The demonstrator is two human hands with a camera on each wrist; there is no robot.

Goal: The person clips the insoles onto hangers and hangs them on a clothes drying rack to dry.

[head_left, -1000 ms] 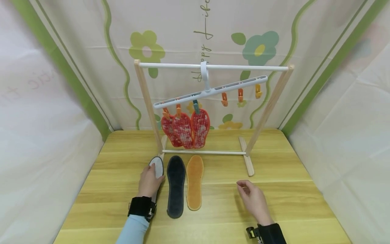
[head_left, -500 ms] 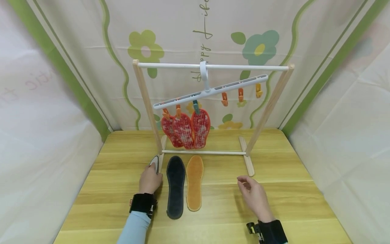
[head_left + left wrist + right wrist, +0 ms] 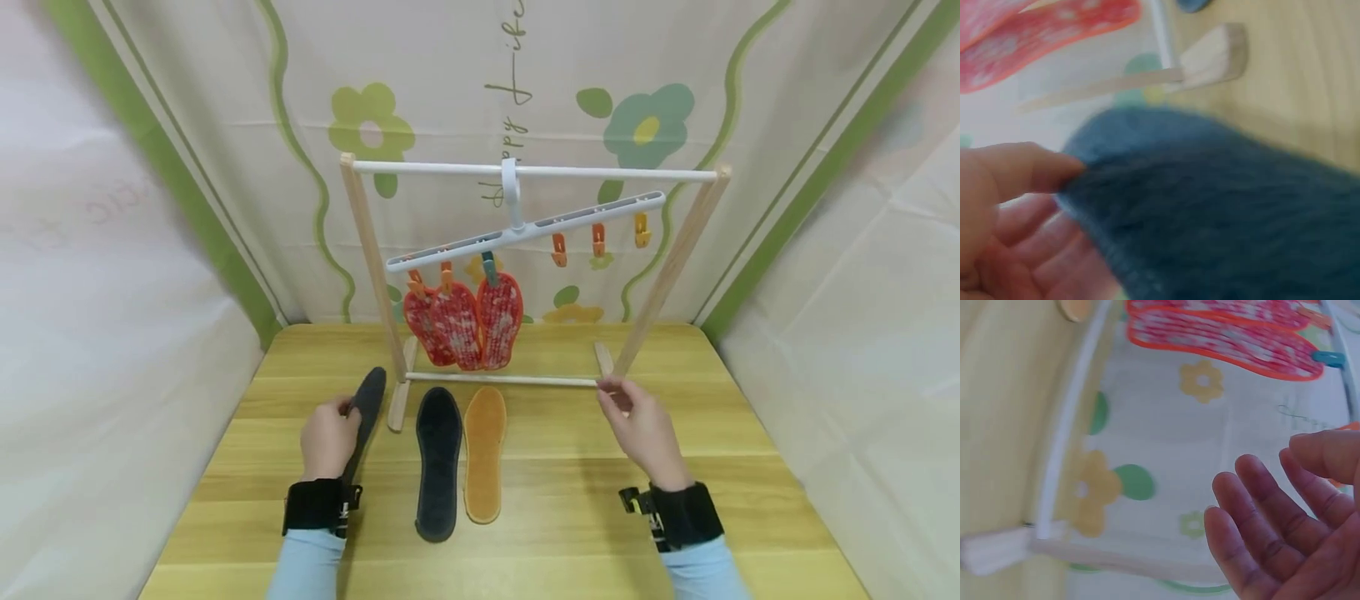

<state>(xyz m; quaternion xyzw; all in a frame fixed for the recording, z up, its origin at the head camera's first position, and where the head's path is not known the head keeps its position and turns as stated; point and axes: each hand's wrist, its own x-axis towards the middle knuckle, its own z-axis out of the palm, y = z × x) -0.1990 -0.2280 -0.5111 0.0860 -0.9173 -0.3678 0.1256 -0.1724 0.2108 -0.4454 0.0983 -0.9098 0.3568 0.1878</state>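
My left hand pinches a dark grey insole between thumb and fingers, tilted up off the table at the left. In the left wrist view that insole shows its fuzzy dark side, blurred. My right hand is raised near the rack's right foot, fingers loosely bent, and the right wrist view shows nothing in it. A black insole and an orange insole lie side by side on the table. Several red patterned insoles hang at the left of a pale hanger.
The hanger hooks over the white top bar of a wooden rack. Orange clips and a yellow clip hang without insoles on its right half. A floral curtain stands behind the wooden table.
My left hand has lifted the insole off the table and turned it, its dark side now toward the head camera. My right hand has risen and moved forward toward the rack.
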